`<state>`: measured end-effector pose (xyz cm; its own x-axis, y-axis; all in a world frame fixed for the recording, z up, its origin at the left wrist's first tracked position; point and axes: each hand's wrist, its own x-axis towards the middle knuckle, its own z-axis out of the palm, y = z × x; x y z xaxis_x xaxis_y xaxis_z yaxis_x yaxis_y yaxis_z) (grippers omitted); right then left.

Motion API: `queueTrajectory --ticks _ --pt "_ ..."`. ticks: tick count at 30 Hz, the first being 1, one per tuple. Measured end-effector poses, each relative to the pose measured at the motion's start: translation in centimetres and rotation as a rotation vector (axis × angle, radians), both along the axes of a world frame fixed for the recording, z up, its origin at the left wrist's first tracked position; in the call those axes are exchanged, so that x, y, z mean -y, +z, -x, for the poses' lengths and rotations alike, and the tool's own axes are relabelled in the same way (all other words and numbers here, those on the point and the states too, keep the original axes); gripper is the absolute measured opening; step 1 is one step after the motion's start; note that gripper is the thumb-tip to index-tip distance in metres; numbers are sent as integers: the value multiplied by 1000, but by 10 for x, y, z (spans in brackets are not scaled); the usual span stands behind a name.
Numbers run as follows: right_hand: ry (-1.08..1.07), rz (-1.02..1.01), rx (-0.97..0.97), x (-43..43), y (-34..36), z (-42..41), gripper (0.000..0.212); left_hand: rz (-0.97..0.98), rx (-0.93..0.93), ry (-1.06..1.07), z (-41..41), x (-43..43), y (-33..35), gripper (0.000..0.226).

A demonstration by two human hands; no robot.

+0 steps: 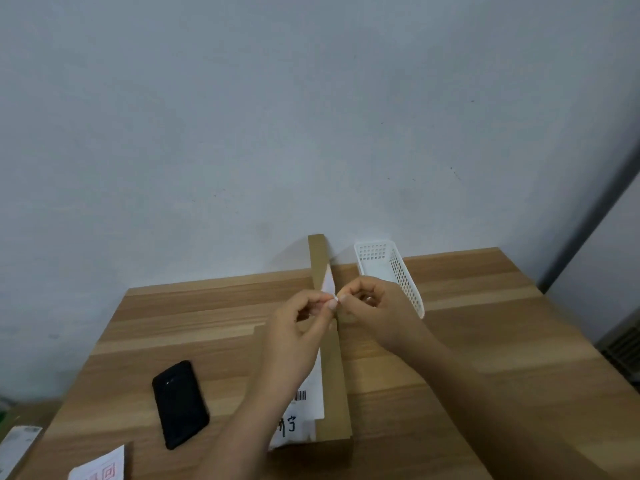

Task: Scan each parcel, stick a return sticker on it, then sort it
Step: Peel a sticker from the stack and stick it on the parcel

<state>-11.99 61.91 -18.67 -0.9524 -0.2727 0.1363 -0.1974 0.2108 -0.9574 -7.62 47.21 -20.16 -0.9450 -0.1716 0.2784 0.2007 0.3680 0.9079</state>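
Brown cardboard, the parcel [334, 375] lies in the middle of the wooden table [485, 341], its long side running away from the person toward the wall [242, 116]. Its far end rises above the table's back edge. A white label [311, 400] with a barcode and dark handwriting covers part of its near top face.

Both hands are raised over the parcel's far half and meet at the fingertips. The left hand [294, 327] has thumb and forefinger pinched on the lower edge of a small pale sticker [329, 282], its other fingers curled under. The right hand [374, 306] pinches the same spot from the other side, fingers bent inward. The sticker stands up from the pinch, in front of the cardboard. Whether it touches the parcel cannot be told.

A black phone [180, 403] lies flat on the table to the left of the parcel, apart from it. A white perforated basket [398, 268] sits at the back of the table, just behind the right hand. At the near left edge lies a white sheet [98, 467] with red print, cut off by the frame.
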Motion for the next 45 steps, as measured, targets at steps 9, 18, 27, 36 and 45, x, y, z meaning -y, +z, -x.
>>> queueTrajectory --ticks 9,18,27,36,45 --pt "-99 -137 19 15 -10 -7 9 30 66 -152 9 29 -4 10" --pt "-174 -218 -59 29 -12 -23 10 46 166 -211 8 46 -3 8" --pt "-206 -387 -224 36 -14 -28 6 33 184 -188 8 49 -3 20" --pt "-207 -311 -152 16 -22 4 18 -72 132 0 34 33 -17 11" --pt "-146 -189 56 -56 -63 78 12 -100 219 235 74 -8 -45 11"
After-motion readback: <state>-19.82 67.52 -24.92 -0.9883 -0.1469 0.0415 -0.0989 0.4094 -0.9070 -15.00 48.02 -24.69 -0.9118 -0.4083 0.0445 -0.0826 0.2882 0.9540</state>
